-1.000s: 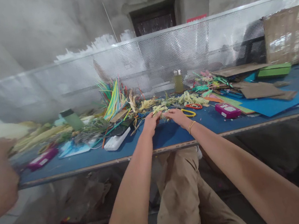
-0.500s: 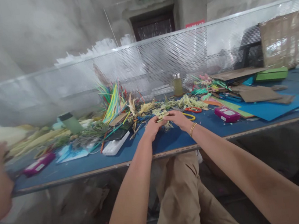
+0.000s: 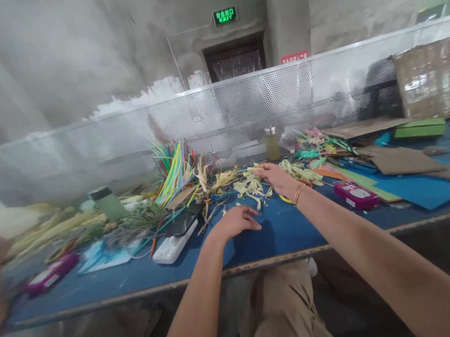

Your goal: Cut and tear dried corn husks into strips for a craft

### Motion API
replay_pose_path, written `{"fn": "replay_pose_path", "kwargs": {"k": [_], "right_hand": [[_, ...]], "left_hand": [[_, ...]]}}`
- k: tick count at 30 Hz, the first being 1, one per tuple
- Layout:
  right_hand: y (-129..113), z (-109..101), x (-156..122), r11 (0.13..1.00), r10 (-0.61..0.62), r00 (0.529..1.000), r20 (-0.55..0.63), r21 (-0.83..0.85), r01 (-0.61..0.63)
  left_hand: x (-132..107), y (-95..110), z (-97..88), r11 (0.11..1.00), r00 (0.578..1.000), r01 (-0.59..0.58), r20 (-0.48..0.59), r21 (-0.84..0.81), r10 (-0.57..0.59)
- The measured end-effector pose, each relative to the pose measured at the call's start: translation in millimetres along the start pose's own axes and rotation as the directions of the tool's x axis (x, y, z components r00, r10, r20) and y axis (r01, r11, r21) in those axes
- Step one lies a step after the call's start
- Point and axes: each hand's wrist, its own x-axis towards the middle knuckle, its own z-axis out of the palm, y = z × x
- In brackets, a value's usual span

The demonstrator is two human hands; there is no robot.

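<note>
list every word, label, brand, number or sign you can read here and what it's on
"安全出口" and "EXIT": green lettering on the lit sign above the doorway.
Red sign on the wall right of the doorway: has white characters, too blurred to read.
Purple item at right on the table: pale label markings, too small and blurred to read.
Purple item at left: white label, too blurred to read.

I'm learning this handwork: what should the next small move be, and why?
Perhaps pick up one of the pale strips with the right hand: it is at that pile, while the left hand looks empty, curled over the table.
</note>
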Motion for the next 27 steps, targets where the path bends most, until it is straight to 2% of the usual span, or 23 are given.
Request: {"fn": "replay_pose_path", "kwargs": {"k": [1,2,4,5,7,10,12,13,15,17,19,20,22,25,27], "right_hand": [[0,-1,5,1.000,0.004,1.000,0.016,-0.010,-0.004],[1,-2,9,1.000,0.008,0.999,0.039,-0.024,-0.007],[4,1,16,0.999,0.011,0.996,0.085,-0.047,-0.007],[5,3,19,0.999,0.009,0.995,0.102,-0.054,-0.003],[10,9,25,0.999,-0.003,0.993,0.119,-0.049,0.009],[20,18,33,1.000,-0.019,0.991,0.131,-0.018,0.022],[28,22,36,1.000,-0.023,0.993,0.116,-0.013,0.024],[32,24,37,0.999,-0.023,0.996,0.091,-0.023,0.025],[40,28,37,0.998,-0.024,1.000,-0.010,-0.061,0.023],[48,31,36,0.995,-0.022,0.990,-0.139,-0.102,0.008],[53,32,36,0.992,-0.011,0.973,-0.232,-0.122,-0.018],[55,32,36,0.991,-0.003,0.969,-0.248,-0.128,-0.029],[56,29,38,0.990,0.006,0.971,-0.238,-0.136,-0.039],[52,21,40,0.989,-0.002,0.985,-0.173,-0.147,-0.024],[47,17,41,0.989,-0.011,0.991,-0.131,-0.145,-0.009]], "left_hand": [[0,2,-9.3,0.999,0.999,0.011,-0.032,0.053,-0.010],[1,4,-18.2,0.997,0.994,0.010,-0.111,0.073,-0.002],[10,7,-32.1,0.999,0.955,-0.014,-0.296,0.041,0.026],[16,8,-36.1,1.000,0.936,-0.027,-0.352,0.010,0.028],[33,7,-37.9,0.997,0.924,-0.045,-0.381,-0.065,0.017],[60,1,-30.8,0.982,0.939,-0.063,-0.344,-0.180,-0.003],[73,-4,-24.9,0.979,0.924,-0.073,-0.381,-0.192,-0.006],[77,-6,-22.4,0.987,0.903,-0.066,-0.429,-0.146,-0.003],[81,-8,-19.0,0.997,0.839,-0.029,-0.541,0.066,0.060],[81,-7,-17.3,0.939,0.779,0.010,-0.592,0.344,0.209],[80,-7,-17.0,0.853,0.752,0.030,-0.573,0.521,0.324],[80,-8,-17.3,0.838,0.757,0.041,-0.564,0.545,0.330],[81,-10,-18.9,0.869,0.800,0.039,-0.536,0.494,0.269],[82,-16,-24.0,0.969,0.868,-0.071,-0.464,0.238,0.178],[82,-19,-27.7,0.992,0.892,-0.128,-0.435,0.012,0.121]]}}
